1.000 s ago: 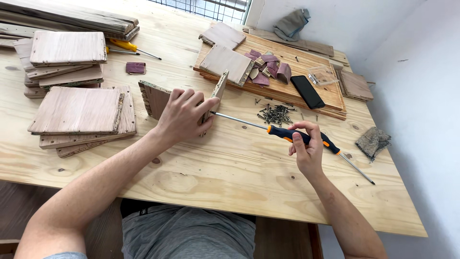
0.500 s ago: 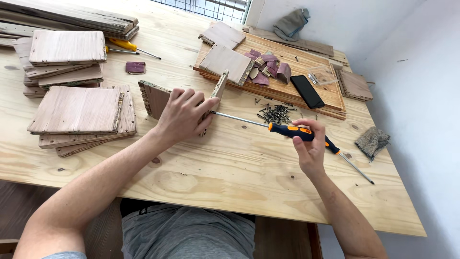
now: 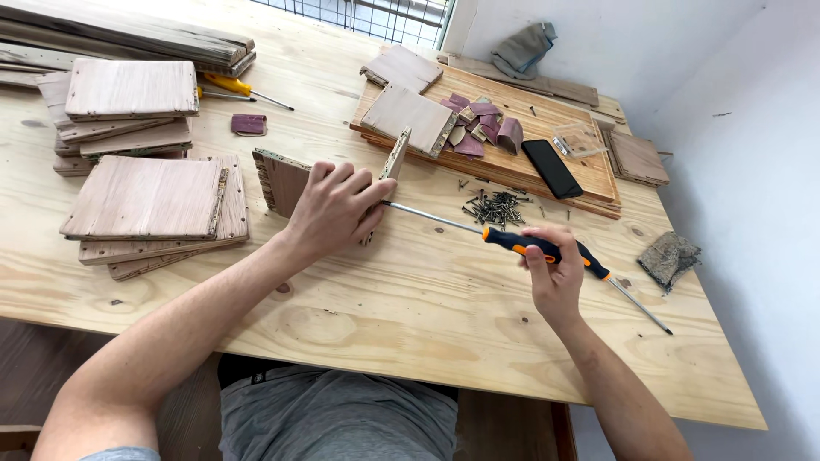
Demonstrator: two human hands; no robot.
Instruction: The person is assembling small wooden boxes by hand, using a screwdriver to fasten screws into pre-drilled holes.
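Small woodworking workshop: plywood workbench [image 3: 410, 299], stacked wooden panels [image 3: 145, 196] at nine o'clock, loose screws [image 3: 495, 207] at centre, sandpaper scraps [image 3: 478, 128] at one o'clock.

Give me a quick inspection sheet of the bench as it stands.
Surface: plywood table, bare near the front edge.
Job's things: screwdriver with orange and black handle, shaft pointing at an upright wood panel; pile of screws lying just behind the shaft.
Clutter: stacks of panels at left, a second screwdriver, a board carrying sandpaper scraps and a phone, a rag at right.
Hands: left hand braces the panel; right hand grips the screwdriver handle.
Cables: nothing seen.
Surroundings: white wall at right, wire mesh behind the table.
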